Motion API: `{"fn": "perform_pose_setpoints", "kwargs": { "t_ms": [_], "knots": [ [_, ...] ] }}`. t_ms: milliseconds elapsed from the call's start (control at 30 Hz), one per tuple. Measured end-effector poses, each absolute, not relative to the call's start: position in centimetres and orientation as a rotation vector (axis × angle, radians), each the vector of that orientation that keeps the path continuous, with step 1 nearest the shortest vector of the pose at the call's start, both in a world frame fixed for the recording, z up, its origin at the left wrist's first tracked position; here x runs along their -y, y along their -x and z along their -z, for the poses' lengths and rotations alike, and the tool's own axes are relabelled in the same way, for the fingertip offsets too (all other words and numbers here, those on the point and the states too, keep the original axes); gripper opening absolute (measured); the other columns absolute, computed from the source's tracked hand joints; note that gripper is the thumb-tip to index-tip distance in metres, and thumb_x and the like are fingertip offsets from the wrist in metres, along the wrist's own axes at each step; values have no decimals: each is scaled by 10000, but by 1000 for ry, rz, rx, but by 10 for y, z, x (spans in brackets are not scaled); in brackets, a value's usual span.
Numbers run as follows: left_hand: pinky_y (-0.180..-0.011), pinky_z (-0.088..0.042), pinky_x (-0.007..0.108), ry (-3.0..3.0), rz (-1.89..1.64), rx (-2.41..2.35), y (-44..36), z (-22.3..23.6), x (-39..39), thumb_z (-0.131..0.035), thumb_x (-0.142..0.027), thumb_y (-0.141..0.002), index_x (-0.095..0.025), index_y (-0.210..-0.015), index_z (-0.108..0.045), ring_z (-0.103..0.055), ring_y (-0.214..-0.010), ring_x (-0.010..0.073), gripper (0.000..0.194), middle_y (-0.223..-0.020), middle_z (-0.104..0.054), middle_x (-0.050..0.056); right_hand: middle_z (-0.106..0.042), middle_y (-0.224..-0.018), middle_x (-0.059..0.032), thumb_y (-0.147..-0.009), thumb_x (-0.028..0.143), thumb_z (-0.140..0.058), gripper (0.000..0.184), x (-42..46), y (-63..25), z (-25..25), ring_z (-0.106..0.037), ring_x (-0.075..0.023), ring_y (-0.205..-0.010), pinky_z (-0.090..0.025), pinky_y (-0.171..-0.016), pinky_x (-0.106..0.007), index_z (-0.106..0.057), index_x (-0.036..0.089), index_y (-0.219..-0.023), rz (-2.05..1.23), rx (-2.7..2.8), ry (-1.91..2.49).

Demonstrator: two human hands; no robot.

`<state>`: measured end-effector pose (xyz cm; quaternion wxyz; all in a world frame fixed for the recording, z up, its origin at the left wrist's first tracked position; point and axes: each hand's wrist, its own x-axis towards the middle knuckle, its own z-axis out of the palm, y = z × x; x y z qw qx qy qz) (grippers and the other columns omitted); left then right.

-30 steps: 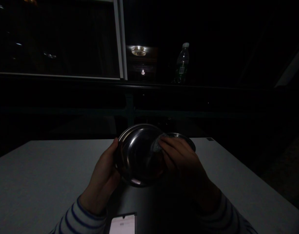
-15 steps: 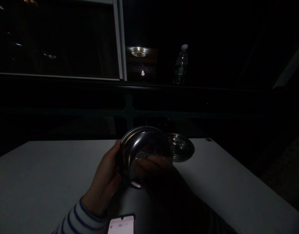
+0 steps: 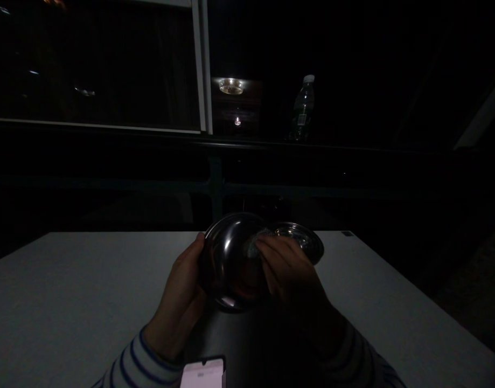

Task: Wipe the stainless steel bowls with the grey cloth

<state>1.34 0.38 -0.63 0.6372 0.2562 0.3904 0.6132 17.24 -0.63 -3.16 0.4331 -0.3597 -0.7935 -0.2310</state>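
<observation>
My left hand [image 3: 182, 293] grips a shiny steel bowl [image 3: 225, 269] by its left rim, thumb at the edge. The bowl is held tilted above the table, and its rounded outside seems to face me. Pinched in the fingers of my right hand [image 3: 290, 269] is a small greyish-green scouring pad [image 3: 253, 248], pressed against the bowl's upper right surface. Dim light hides most of its shape. Behind my right hand, more steel bowls [image 3: 309, 245], apparently stacked, stand on the table, partly covered by the hand.
The white table [image 3: 89, 291] reaches out to both sides. A lit phone [image 3: 202, 373] lies at its near edge, below the bowl. Beyond the table, a plastic bottle [image 3: 304, 110] with a white cap stands on a dark ledge by the window frame [image 3: 204, 70].
My right hand, with the scouring pad, has swept down and left across the bowl, then back to its upper right. The left hand keeps its hold, and the bowl has shifted slightly right.
</observation>
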Motion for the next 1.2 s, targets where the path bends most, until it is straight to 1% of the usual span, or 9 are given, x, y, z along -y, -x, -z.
{"fn": "perform_pose_setpoints", "kwargs": {
  "t_ms": [200, 333, 433, 533, 600, 767, 933, 1100, 1200],
  "knots": [
    [-453, -470, 216, -533, -1448, -876, -3, 1, -7, -507, -201, -817, -122, -711, -632, -580, -456, 121, 182, -563, -645, 20, -627, -1061, -95, -864, 139, -411, 258, 17, -164, 35, -532, -199, -950, -517, -739, -337, -558, 89, -1069, 467, 2189, 712],
    [-467, -483, 213, -551, -1540, -835, 4, -7, -6, -485, -204, -834, -131, -733, -648, -594, -473, 118, 206, -594, -661, 17, -642, -1000, -97, -851, 105, -412, 225, 18, -163, 34, -544, -199, -874, -517, -722, -340, -580, 77, -998, 475, 2150, 744],
    [-467, -483, 215, -549, -1494, -864, 0, -7, -3, -489, -220, -832, -126, -714, -637, -593, -474, 121, 211, -591, -658, 19, -638, -1029, -76, -867, 126, -404, 237, 18, -162, 34, -535, -206, -924, -511, -759, -337, -573, 86, -1029, 515, 2101, 727],
    [-440, -470, 214, -553, -1477, -875, -1, -5, -4, -465, -229, -845, -128, -704, -629, -576, -452, 119, 239, -561, -643, 13, -646, -1016, -55, -873, 130, -403, 236, 19, -162, 35, -547, -196, -898, -520, -700, -321, -571, 104, -1037, 529, 2120, 696],
    [-441, -471, 212, -557, -1534, -863, 1, -6, -5, -439, -219, -858, -136, -709, -630, -580, -458, 117, 256, -567, -647, 5, -647, -1004, -71, -859, 112, -420, 219, 20, -163, 35, -551, -195, -870, -519, -681, -324, -581, 92, -1006, 509, 2145, 716],
    [-450, -470, 202, -545, -1518, -885, 9, -9, -6, -457, -225, -853, -139, -696, -629, -583, -466, 112, 248, -559, -643, 0, -630, -1062, -61, -850, 92, -437, 255, 23, -158, 38, -536, -187, -939, -507, -771, -327, -559, 98, -1074, 517, 2141, 727],
    [-515, -495, 201, -561, -1584, -849, 7, -9, -5, -435, -221, -866, -153, -747, -648, -613, -542, 110, 254, -643, -676, 2, -653, -969, -69, -845, 94, -437, 208, 22, -160, 36, -555, -174, -843, -525, -695, -305, -596, 85, -979, 476, 2150, 738],
    [-476, -478, 203, -598, -1500, -845, 1, -6, -4, -433, -247, -866, -146, -721, -647, -590, -482, 107, 277, -608, -661, 7, -599, -1151, -36, -854, 122, -464, 307, 25, -154, 46, -498, -196, -1058, -470, -889, -331, -531, 106, -1153, 609, 2115, 724],
    [-479, -476, 200, -596, -1529, -833, 1, -6, -4, -460, -243, -854, -145, -726, -646, -590, -490, 106, 247, -608, -660, 3, -614, -1124, -32, -847, 116, -484, 286, 26, -152, 49, -517, -187, -1024, -479, -871, -317, -549, 105, -1126, 601, 2116, 677]
  ]
}}
